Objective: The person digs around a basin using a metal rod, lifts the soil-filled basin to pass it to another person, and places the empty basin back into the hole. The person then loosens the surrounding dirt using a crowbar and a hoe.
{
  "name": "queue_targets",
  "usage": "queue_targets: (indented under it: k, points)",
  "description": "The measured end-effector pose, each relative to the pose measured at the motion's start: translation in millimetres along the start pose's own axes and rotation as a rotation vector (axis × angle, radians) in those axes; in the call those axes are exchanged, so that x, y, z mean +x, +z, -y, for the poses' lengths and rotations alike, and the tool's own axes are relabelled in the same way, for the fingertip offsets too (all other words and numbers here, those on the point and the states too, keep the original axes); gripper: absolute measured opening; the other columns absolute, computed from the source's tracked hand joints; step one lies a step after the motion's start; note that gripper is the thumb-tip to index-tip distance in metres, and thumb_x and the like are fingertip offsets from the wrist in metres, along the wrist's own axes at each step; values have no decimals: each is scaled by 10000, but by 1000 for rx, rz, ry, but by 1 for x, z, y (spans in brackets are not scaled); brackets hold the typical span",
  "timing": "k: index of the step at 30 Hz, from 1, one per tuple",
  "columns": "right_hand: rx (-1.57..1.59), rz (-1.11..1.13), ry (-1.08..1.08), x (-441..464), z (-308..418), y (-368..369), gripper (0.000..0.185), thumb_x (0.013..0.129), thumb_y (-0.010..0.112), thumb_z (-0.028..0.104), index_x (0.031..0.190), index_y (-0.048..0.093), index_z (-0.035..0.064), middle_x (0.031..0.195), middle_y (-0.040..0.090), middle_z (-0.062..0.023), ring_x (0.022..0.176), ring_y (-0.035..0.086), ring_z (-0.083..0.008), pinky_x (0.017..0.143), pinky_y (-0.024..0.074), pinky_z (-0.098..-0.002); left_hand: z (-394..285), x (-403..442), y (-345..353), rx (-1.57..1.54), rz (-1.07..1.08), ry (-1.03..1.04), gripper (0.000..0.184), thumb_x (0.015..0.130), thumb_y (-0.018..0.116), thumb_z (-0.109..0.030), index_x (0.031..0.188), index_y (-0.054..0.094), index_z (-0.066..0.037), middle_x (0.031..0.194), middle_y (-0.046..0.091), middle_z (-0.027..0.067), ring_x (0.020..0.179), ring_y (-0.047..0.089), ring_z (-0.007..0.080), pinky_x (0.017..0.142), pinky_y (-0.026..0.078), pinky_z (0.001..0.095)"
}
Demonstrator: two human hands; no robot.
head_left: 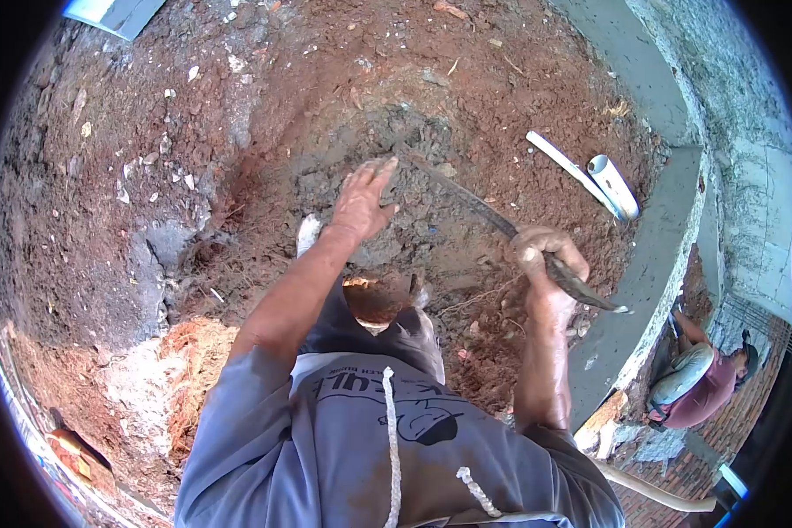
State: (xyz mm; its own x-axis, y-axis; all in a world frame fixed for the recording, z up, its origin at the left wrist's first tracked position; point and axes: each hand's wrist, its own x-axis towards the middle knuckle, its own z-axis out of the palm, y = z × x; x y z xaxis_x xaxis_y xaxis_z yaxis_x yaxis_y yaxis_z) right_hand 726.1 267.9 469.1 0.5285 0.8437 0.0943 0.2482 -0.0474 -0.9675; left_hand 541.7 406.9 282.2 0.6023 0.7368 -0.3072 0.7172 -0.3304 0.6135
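My right hand [549, 257] is wrapped around the dark, curved handle of a machete [482, 209]. Its long, narrow blade slants up and left, and the tip is hard to make out against the mud. The pale end of the handle sticks out below my fist. My left hand [361, 201] is open, fingers stretched out over the wet, churned soil [387, 242], left of the blade. Whether that palm touches the ground I cannot tell.
White plastic pipe pieces [613, 187] lie on the soil to the right. A grey concrete edge [647, 255] runs along that side. Beyond it a person [700, 374] crouches by brickwork. Reddish earth with small stones surrounds me, and a pale board [114, 13] is at the upper left.
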Motion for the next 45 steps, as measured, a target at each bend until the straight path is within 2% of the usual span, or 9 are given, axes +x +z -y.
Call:
queue_targets:
  k: [5, 9, 20, 23, 25, 27, 35, 42, 45]
  points:
    - [57, 39, -432, 17, 152, -86, 355, 905, 560, 381, 690, 485, 108, 667, 469, -49, 722, 475, -202, 707, 385, -358, -142, 6, 61, -410, -273, 322, 675, 745, 725, -333, 1335, 438, -172, 1347, 461, 114, 1299, 370, 276, 1081, 316, 369]
    - [248, 135, -442, -24, 271, -176, 356, 907, 550, 357, 660, 430, 131, 689, 423, -22, 748, 422, -173, 714, 310, -323, -246, -18, 27, -614, 8, 615, 196, 702, 746, -291, 846, 654, -195, 633, 628, -1, 587, 626, 184, 586, 474, 378]
    - [50, -483, -637, -68, 300, -257, 276, 893, 572, 257, 663, 476, 138, 617, 386, -3, 651, 406, -155, 655, 339, -350, -468, -101, -55, -1015, -216, 1204, 283, 670, 768, -343, 747, 631, -108, 522, 575, 64, 478, 618, 212, 474, 485, 377]
    - [-11, -695, -598, -28, 242, -270, 258, 889, 579, 230, 664, 489, 141, 598, 376, 2, 625, 401, -150, 639, 347, -357, -462, -56, 15, -922, -157, 1162, 272, 698, 757, -332, 830, 650, -120, 577, 585, 24, 501, 616, 187, 490, 490, 353]
    - [-86, -892, -466, 1, 182, -265, 248, 886, 583, 212, 664, 497, 142, 585, 369, 5, 607, 398, -146, 628, 352, -362, -421, 2, 101, -721, 59, 786, 620, 769, 714, -371, 1263, 479, -81, 1026, 637, 95, 996, 614, 215, 940, 402, 479]
    - [8, -766, -491, 4, 107, -275, 219, 891, 568, 172, 681, 513, 143, 566, 364, 9, 566, 391, -141, 596, 368, -362, -332, 33, 194, -83, 313, 256, 920, 809, 637, -465, 1457, 127, -58, 1454, 302, 169, 1356, 264, 310, 1134, 149, 491]
    - [147, -782, -418, 50, 60, -347, 230, 892, 579, 153, 689, 482, 109, 580, 341, 14, 554, 374, -139, 599, 366, -325, -153, 9, 208, 86, 474, -103, 582, 821, 630, -381, 1298, 471, -88, 1265, 533, 160, 1184, 496, 310, 998, 395, 397]
    - [196, -1275, -148, 134, -23, -576, 175, 787, 683, 56, 746, 518, 13, 627, 492, -76, 504, 493, -215, 580, 525, -402, -118, 23, 156, -44, 367, -156, 617, 821, 622, -396, 1330, 440, -99, 1212, 568, 194, 1139, 535, 340, 972, 419, 405]
    - [371, -909, -215, 71, 3, -509, 155, 843, 633, 118, 784, 520, 29, 620, 473, -56, 556, 478, -203, 623, 452, -374, -146, 11, 165, 43, 369, -88, 769, 796, 664, -377, 1408, 298, -91, 1383, 401, 181, 1257, 414, 336, 1044, 355, 403]
